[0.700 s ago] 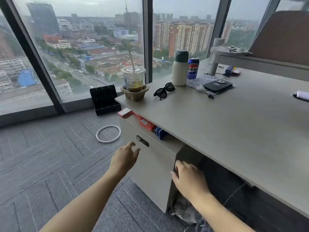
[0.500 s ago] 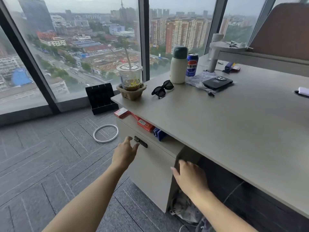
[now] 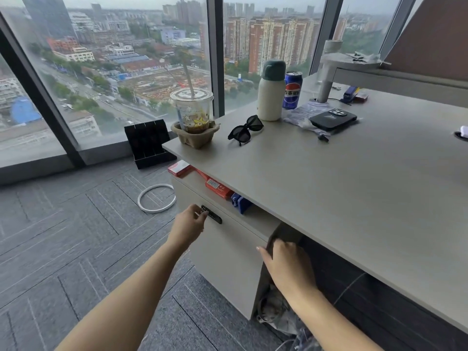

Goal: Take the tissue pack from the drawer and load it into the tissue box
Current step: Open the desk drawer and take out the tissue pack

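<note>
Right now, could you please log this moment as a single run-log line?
phase: opening drawer | left hand: fingers at black lock handle | right hand: gripping beige drawer front's right edge | tissue pack: unseen

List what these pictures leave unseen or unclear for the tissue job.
All from the head view:
- Tissue pack: not visible; the drawer front is shut and hides whatever is inside.
- Tissue box: none in frame.
- Lock: the left hand fingertips cover part of it; its detail is too small to read.
- Right hand: fingers wrap the drawer's side edge, hidden behind the panel.
</note>
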Available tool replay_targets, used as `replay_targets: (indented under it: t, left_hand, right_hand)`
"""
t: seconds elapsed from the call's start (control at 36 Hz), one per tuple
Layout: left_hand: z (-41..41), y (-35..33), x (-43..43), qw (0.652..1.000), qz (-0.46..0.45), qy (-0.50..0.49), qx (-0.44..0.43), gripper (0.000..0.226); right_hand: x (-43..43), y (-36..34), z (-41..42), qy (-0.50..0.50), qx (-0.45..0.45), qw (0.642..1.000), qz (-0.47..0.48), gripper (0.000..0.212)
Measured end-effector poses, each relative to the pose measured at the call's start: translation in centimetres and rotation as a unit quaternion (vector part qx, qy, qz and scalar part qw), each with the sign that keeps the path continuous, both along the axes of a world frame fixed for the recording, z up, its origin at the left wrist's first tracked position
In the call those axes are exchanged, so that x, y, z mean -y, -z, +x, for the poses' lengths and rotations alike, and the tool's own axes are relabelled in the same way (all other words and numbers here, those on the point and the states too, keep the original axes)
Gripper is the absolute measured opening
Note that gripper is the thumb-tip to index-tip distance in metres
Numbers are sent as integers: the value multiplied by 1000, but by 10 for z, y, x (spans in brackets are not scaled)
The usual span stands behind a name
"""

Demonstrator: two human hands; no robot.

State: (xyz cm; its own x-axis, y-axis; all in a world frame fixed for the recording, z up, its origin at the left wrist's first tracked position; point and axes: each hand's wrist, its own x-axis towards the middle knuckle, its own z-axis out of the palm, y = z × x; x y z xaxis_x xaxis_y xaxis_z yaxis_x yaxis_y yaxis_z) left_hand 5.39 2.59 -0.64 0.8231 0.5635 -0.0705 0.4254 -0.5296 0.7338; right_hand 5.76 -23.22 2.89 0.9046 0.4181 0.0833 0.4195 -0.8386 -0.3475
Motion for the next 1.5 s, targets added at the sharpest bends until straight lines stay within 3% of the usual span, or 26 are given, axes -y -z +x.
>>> replay_targets:
  t: [0.11,0.25,0.44,0.75,0.89,1.17,1.33,1.42,1.5]
  left_hand:
    - [2,1,-1,976,-211,-51,15,24]
    - [1,-1,0,963,-264,-59,16,13]
    - [-8,-6,4,959,-274,-72,18,10]
    - [-76,-11,-8,964,-258,-64,17,13]
    - [-107,-13,-14,962,-264,-69,15,11]
    - [-167,-11,-30,961,-265,-82,20,14]
    - [-191,-19,-42,974,-204,-84,-54,20]
    - [-193,-34,-50,990,-45,-118,-57,17]
    - [-185,-62,-49,988,99,-118,10,15]
  right_hand:
    - [-2,2,-3,1,-2,1000,9,39]
    - [-1,2,-4,4,1,1000,12,38]
    - [1,1,-9,-9,-4,1000,23,36]
    - [0,0,-42,-137,28,990,-1,39]
    - [5,1,-48,-218,-40,975,14,41]
    - [4,0,-65,-249,-249,930,106,25]
    - [-10,-11,-68,-280,-267,915,112,20]
    - [-29,-20,-62,-271,-249,917,153,15]
    - [-58,-24,-60,-227,-262,911,223,12]
